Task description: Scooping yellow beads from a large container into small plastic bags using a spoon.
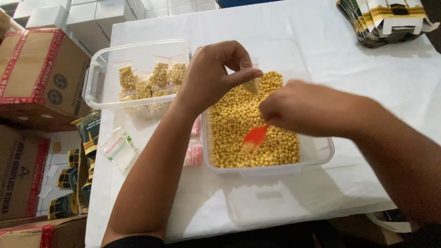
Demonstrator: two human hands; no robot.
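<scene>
My left hand (212, 73) pinches a small clear bag (251, 82) by its top edge; the bag hangs over a clear plastic tub (321, 154) full of small yellow round pieces (239, 119) and holds a few of them. My right hand (305, 108) grips an orange spoon (255, 136) whose bowl dips into the pieces near the tub's front. A second clear tub (98, 73) at the back left holds several filled small bags (158, 78).
Empty small bags (118, 148) with a red strip lie on the white tablecloth left of my arm, more (195, 154) beside the tub. Flat printed cartons (383, 20) are stacked at the back right. Brown cardboard boxes (39, 73) stand on the left.
</scene>
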